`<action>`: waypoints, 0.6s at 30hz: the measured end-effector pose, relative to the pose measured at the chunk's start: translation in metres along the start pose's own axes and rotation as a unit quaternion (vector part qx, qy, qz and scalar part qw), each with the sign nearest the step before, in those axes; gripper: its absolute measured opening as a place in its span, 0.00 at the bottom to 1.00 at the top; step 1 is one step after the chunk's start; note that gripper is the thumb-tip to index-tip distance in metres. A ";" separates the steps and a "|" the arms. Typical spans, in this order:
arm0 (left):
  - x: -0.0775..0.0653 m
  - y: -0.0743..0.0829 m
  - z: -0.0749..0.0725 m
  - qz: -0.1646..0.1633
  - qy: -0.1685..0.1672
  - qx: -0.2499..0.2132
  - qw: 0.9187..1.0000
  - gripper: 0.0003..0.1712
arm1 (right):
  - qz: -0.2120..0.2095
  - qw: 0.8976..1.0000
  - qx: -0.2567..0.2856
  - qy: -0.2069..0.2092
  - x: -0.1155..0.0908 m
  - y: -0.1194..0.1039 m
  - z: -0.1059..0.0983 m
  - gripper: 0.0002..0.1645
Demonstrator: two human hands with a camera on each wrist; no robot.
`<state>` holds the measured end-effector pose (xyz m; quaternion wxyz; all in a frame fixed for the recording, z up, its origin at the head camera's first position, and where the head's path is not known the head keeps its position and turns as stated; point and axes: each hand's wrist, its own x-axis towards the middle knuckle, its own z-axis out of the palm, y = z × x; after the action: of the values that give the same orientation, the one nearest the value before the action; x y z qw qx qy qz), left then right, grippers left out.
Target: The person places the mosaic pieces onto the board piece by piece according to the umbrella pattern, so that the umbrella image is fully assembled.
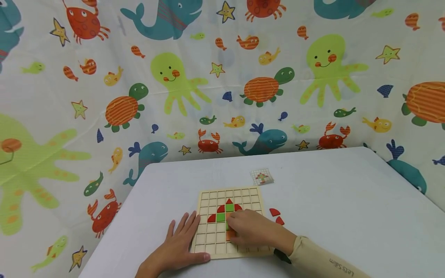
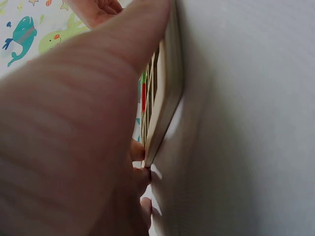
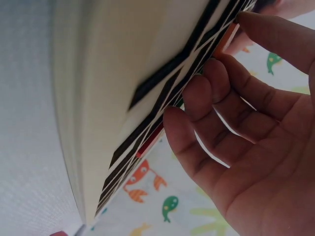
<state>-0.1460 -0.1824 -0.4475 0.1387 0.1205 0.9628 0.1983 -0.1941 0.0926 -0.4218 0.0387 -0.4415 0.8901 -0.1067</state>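
Observation:
A square wooden grid board (image 1: 210,238) lies on the table, with coloured tiles forming a tree-like shape in its middle columns. A red triangle (image 1: 229,201) tops it, above green squares (image 1: 220,217) and red quarter-circle tiles (image 1: 212,218). My right hand (image 1: 255,229) reaches over the board from the right. Its thumb and index finger pinch an orange square tile (image 3: 226,39) low in the centre column, while the other fingers curl close over the grid. My left hand (image 1: 177,247) rests along the board's left edge, fingers spread and thumb at the near left corner.
Behind the board lies a small pattern card (image 1: 262,177) showing a similar coloured shape on a grid. Two loose red quarter-circle tiles (image 1: 274,212) are on the white table (image 1: 333,200) right of the board. A sea-animal cloth (image 1: 222,85) hangs behind the table.

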 end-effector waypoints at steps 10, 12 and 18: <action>-0.001 0.000 0.003 -0.003 0.001 -0.006 1.000 0.76 | 0.017 0.995 0.090 -0.041 -0.005 0.010 -0.010 0.16; -0.001 0.000 0.002 -0.004 -0.001 -0.002 1.000 0.75 | 0.026 0.991 0.125 -0.043 -0.009 0.013 -0.019 0.19; -0.001 0.000 0.002 0.000 -0.002 -0.002 1.000 0.75 | 0.047 0.986 0.161 -0.011 -0.024 0.030 -0.048 0.24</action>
<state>-0.1445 -0.1824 -0.4492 0.1404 0.1207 0.9621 0.2002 -0.2108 0.1367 -0.3828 0.1239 -0.3885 0.8804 -0.2420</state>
